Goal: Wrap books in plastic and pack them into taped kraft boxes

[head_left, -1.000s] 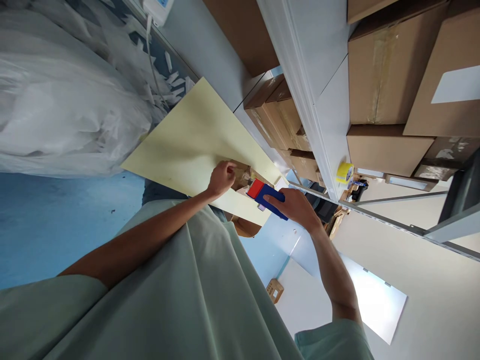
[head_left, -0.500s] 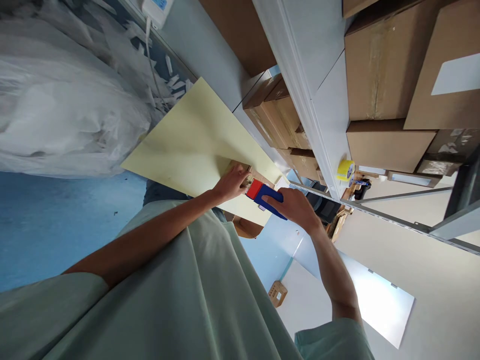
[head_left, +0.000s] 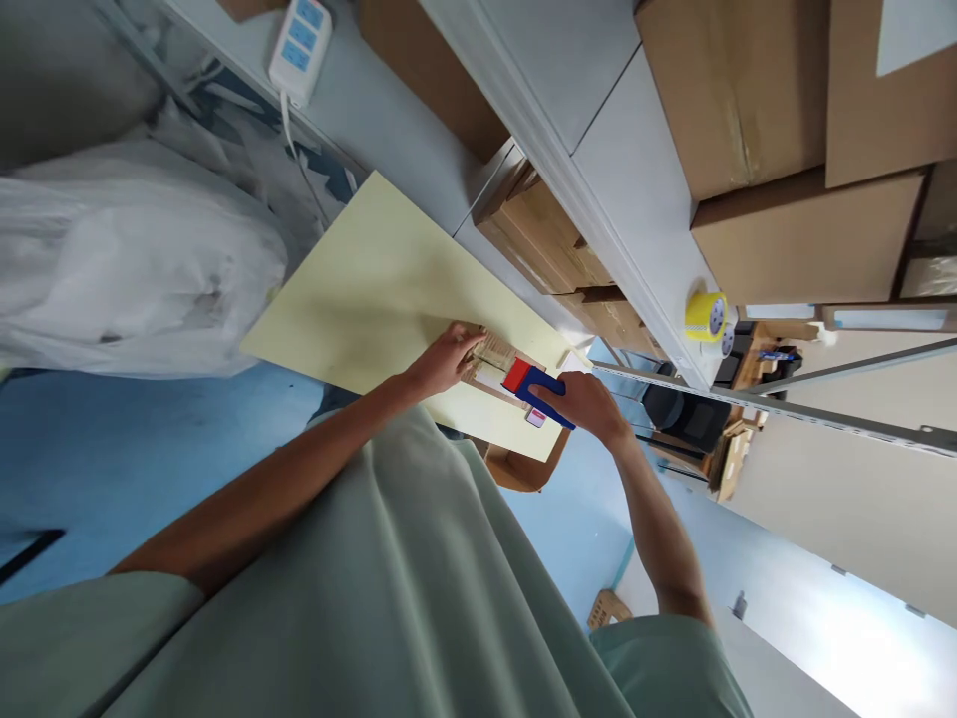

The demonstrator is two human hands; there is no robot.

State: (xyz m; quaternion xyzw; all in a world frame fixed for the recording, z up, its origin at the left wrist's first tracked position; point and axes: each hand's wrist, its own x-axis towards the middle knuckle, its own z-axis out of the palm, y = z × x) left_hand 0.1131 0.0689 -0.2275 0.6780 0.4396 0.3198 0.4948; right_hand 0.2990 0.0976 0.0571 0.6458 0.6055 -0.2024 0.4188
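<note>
A flat cardboard box [head_left: 499, 351] lies on the pale yellow board. My right hand [head_left: 587, 401] is wrapped round a blue and red tape dispenser [head_left: 542, 389] at the box's right part. My left hand [head_left: 445, 359] is at the box's left end, its fingers closed together. Between that hand and the dispenser runs a shiny strip of clear packing tape [head_left: 491, 357] over the cardboard. The fingertips of my left hand are partly hidden, but they appear to pinch the tape's end.
The yellow board [head_left: 359, 269] rests beside grey shelving holding brown cartons [head_left: 553, 234]. A power strip [head_left: 300, 50] lies on the shelf at the upper left. Yellow tape rolls [head_left: 705, 316] sit on the upper shelf. A phone [head_left: 535, 417] is near the dispenser. White plastic bags [head_left: 135, 269] lie left.
The gap between my left hand and the dispenser has widened, with more tape showing between them. My left hand has shifted left. The head view has turned a little.
</note>
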